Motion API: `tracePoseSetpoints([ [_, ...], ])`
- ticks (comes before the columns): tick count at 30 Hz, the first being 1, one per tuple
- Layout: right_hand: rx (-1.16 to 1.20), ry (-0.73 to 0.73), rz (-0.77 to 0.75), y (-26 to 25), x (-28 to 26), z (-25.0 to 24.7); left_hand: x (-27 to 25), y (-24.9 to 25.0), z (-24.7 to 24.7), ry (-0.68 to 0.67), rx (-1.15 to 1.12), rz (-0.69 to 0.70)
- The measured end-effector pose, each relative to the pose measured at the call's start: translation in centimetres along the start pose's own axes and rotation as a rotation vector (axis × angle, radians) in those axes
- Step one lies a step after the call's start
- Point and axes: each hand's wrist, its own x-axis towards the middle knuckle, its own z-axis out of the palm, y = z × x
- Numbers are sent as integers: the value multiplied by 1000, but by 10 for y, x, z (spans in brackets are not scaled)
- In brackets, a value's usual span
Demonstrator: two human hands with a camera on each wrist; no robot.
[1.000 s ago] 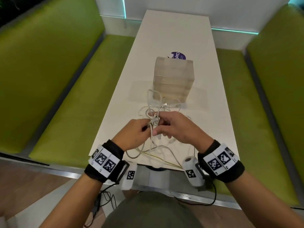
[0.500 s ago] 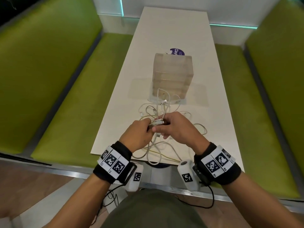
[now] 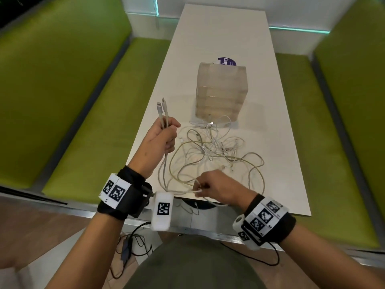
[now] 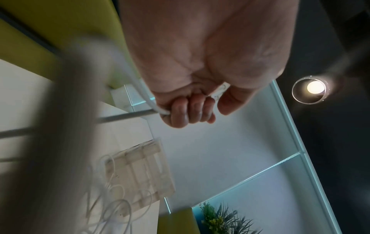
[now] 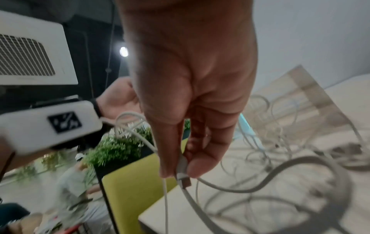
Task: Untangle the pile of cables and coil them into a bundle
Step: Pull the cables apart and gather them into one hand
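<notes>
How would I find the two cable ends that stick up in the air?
Start at the long white table between the green benches. Near its left edge, the left hand is raised in a fist. The two cable ends poke straight up out of it, side by side, while the tangled pile lies flat.

Left hand [image 3: 161, 136] is up off the table in a fist, fingers [image 4: 187, 110] curled tight, forearm angled up from the wrist. Right hand [image 3: 216, 187] sits lower and closer to the body, thumb and fingertips [image 5: 197, 166] pinched together, knuckles up.
</notes>
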Motion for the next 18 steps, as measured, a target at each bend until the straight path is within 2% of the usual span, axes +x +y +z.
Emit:
tracePoseSetpoints([
  [6,-81,-164,51,6,5,39,0,0,6,-7,-74,15],
  [11,135,-220,121,19,-2,50,0,-1,2,7,-75,36],
  [15,-28,-211,40,31,-7,47,1,-2,-5,46,-108,28],
  [18,-18,-68,31,30,-9,43,1,-2,-6,36,-127,29],
])
